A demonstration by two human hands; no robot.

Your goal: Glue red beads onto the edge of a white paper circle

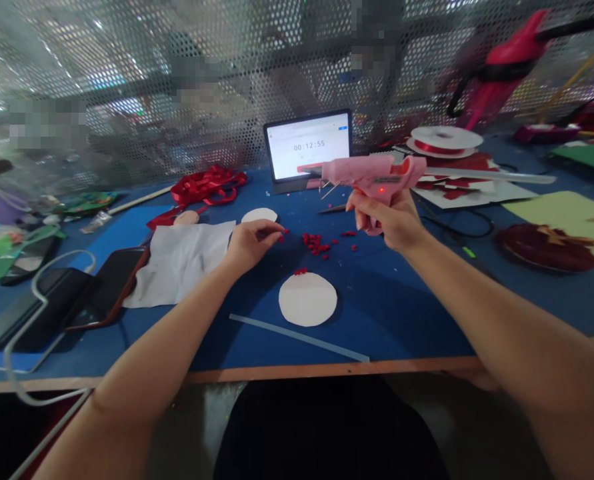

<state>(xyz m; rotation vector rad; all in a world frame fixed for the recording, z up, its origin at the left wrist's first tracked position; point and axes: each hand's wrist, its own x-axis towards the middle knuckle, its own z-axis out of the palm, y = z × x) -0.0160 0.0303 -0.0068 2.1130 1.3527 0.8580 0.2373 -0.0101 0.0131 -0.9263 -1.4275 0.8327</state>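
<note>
My right hand (394, 220) is wrapped round the grip of a pink hot glue gun (371, 175), held above the blue table with its nozzle pointing left. My left hand (251, 243) rests on the table with fingers pinched on a small red piece (283, 233). Several more small red pieces (317, 243) lie scattered just right of it. A white paper circle (307, 299) lies in front, with one red piece (301, 271) at its far edge. A second white circle (259, 215) sits behind my left hand.
A tablet (309, 143) showing a timer stands at the back. A clear glue stick (299, 337) lies near the table's front edge. White paper (179, 260), phones (109, 283), red ribbon (207, 185), a ribbon spool (445, 139) and a dark red flower (547, 247) lie around.
</note>
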